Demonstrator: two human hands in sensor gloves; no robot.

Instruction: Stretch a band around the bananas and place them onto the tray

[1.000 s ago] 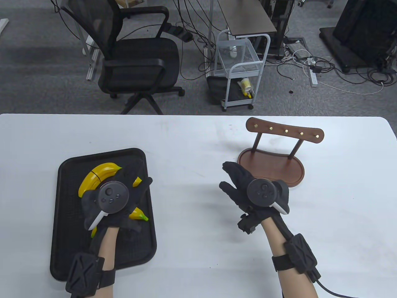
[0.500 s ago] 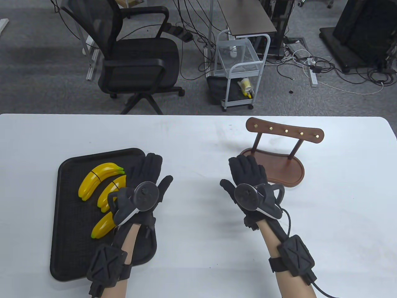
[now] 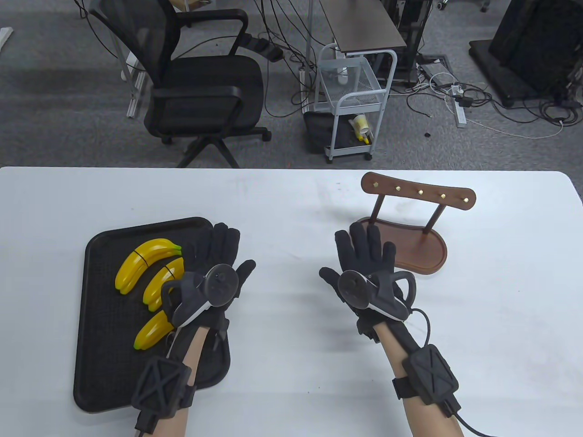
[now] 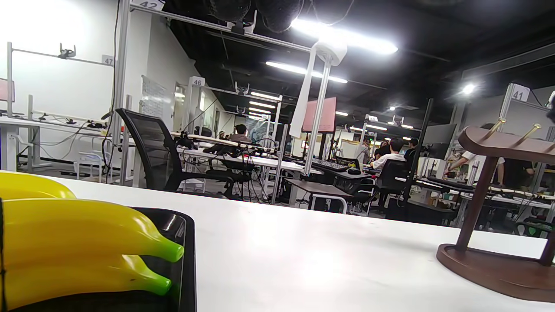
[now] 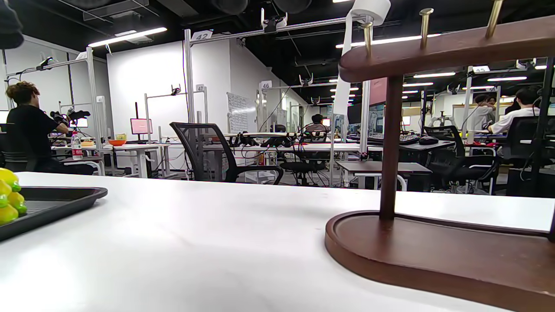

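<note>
Only small station-number placards on the metal frames in the background can be read. In the left wrist view, a placard "42" [image 4: 148, 4] sits at the top left, "47" [image 4: 107, 60] on a frame further left, "46" [image 4: 197, 81] left of centre, and "41" [image 4: 519, 92] at the upper right. In the right wrist view, "42" [image 5: 202, 35] tops a post at upper centre, with "47" [image 5: 200, 88] and "46" [image 5: 266, 84] lower.
</note>
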